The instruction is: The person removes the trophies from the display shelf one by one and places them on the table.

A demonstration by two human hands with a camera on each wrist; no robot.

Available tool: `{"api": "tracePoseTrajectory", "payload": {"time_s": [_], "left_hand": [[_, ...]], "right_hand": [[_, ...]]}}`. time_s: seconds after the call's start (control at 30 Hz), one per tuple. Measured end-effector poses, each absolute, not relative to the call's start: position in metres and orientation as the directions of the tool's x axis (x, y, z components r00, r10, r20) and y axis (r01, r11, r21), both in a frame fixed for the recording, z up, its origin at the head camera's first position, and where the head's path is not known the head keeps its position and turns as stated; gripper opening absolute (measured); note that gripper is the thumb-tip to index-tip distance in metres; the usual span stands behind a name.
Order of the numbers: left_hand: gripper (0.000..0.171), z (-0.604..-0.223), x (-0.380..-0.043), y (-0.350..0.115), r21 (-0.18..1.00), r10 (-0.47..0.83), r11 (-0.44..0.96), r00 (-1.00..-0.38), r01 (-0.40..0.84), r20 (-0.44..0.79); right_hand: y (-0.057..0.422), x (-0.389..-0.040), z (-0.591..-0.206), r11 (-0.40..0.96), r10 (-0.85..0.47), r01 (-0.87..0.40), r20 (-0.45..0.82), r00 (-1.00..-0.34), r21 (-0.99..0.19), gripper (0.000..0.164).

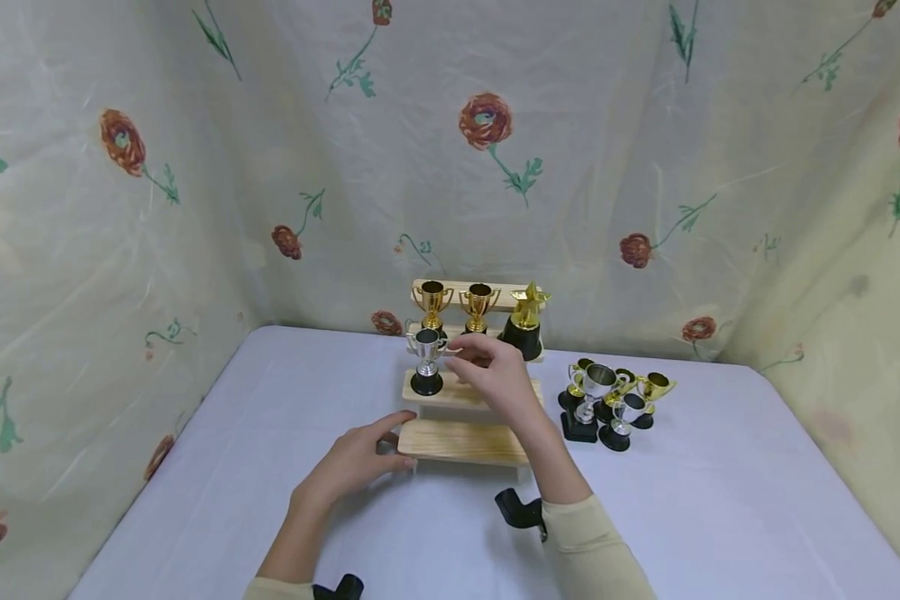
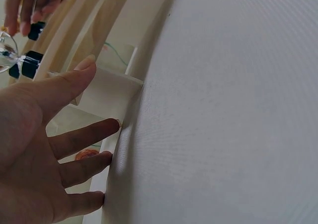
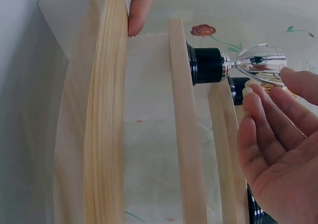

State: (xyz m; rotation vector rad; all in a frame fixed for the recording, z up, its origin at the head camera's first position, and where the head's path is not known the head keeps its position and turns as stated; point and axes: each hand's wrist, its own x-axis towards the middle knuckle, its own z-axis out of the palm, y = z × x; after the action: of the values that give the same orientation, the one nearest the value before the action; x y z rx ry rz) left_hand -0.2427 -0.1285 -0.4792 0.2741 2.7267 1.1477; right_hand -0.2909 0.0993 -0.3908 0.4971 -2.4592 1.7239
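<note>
A small silver trophy cup [image 1: 427, 354] with a black base stands upright at the left end of a wooden step of the tiered rack [image 1: 461, 442]. My right hand [image 1: 491, 367] is just right of it, fingers loosely bent, with thumb and fingertips right at the cup's handle. The right wrist view shows the thumb overlapping the rim of this silver cup [image 3: 261, 65]. At the left end of the lowest step is my left hand [image 1: 360, 454], thumb in front and fingers extended beside the rack. In the left wrist view those fingers [image 2: 82, 167] are spread and straight.
Two gold cups [image 1: 432, 304] and a gold star trophy [image 1: 527, 321] stand on a higher step. Right of the rack, several gold and silver trophies cluster on the white table [image 1: 720, 500], including a larger silver cup [image 1: 598, 382]. Flowered cloth [image 1: 555, 208] hangs behind.
</note>
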Motion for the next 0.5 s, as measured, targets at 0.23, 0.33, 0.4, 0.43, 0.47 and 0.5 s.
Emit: {"api": "tracePoseTrajectory", "payload": {"time_s": [0.23,0.33,0.4,0.43,0.47,0.5], "left_hand": [[0.067,-0.482,-0.243,-0.129,0.716,0.251,0.688,-0.965,0.120,-0.079],[0.066,-0.481,-0.242,-0.130,0.713,0.253,0.690,-0.965,0.127,-0.073],[0.066,-0.481,-0.242,-0.130,0.712,0.255,0.690,-0.964,0.131,-0.069],[0.066,-0.480,-0.242,-0.130,0.714,0.255,0.688,-0.964,0.131,-0.069],[0.066,-0.480,-0.243,-0.130,0.715,0.256,0.687,-0.964,0.130,-0.071],[0.066,-0.479,-0.243,-0.130,0.716,0.257,0.686,-0.964,0.130,-0.072]], "right_hand": [[0.093,-0.294,-0.394,0.285,-0.195,-0.322,0.274,-0.942,-0.903,0.024],[0.090,-0.295,-0.395,0.279,-0.187,-0.314,0.269,-0.945,-0.907,0.024],[0.089,-0.296,-0.395,0.275,-0.183,-0.306,0.263,-0.947,-0.911,0.025],[0.088,-0.297,-0.395,0.274,-0.181,-0.305,0.263,-0.948,-0.912,0.025],[0.088,-0.297,-0.395,0.275,-0.179,-0.303,0.261,-0.949,-0.913,0.026],[0.088,-0.298,-0.395,0.271,-0.175,-0.301,0.261,-0.949,-0.914,0.026]]}}
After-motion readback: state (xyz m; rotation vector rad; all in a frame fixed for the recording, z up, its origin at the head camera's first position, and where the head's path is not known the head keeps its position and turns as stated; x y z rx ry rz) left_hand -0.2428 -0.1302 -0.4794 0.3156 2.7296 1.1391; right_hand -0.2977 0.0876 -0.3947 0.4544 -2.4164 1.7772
